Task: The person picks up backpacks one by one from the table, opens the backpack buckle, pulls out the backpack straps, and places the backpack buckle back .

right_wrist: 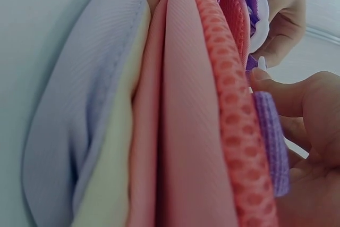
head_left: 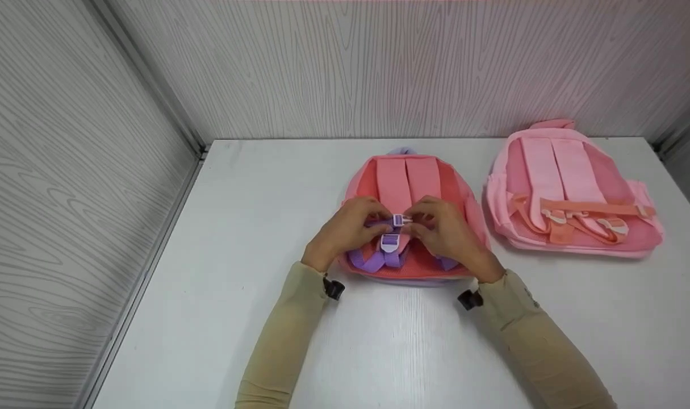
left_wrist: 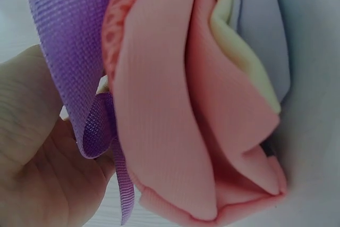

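Observation:
A small coral-pink backpack (head_left: 451,184) lies on the table with its strap side up. Over its middle, both hands meet at a white plastic buckle (head_left: 398,220) on purple webbing. My left hand (head_left: 350,227) pinches the buckle from the left, beside the purple strap (left_wrist: 74,46), which loops past the palm in the left wrist view. From the right, my right hand (head_left: 444,230) pinches the buckle's pale pronged end between thumb and fingers. Just below hangs a white strap adjuster (head_left: 389,243). The backpack's side covers much of both wrist views.
To the right lies a second, light pink backpack (head_left: 597,170), straps up, with an orange strap (head_left: 623,209) across it. Both bags rest on a white table (head_left: 254,227). Wood-grain panels (head_left: 345,68) stand at the back and left.

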{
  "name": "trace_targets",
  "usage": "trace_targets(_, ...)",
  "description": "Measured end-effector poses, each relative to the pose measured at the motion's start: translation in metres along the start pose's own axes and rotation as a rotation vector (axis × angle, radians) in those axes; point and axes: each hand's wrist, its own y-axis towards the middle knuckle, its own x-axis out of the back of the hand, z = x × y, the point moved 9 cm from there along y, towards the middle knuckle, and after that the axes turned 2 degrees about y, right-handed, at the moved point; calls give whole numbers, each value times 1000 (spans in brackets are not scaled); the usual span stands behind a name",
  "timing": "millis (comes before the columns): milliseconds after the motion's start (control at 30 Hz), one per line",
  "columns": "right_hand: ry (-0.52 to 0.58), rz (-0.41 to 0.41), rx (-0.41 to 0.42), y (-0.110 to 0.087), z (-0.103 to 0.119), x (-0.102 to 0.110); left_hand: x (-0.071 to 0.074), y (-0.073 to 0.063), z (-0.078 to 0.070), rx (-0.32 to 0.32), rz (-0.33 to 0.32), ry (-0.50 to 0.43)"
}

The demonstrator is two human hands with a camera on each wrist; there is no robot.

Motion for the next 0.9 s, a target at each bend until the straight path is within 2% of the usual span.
trace_targets(200, 0, -4, 4, -1, 0, 1, -1, -1, 1, 25, 10, -30)
trace_targets(533, -2, -27, 37, -1, 1, -1, 0, -2, 0, 9, 23, -101)
trace_targets(667, 10, -33, 52, 0, 2, -1, -1, -2, 3, 36, 42, -158)
trace_targets(900, 30, -54, 77, -1, 2, 0, -6, -1, 12, 118, 65, -214)
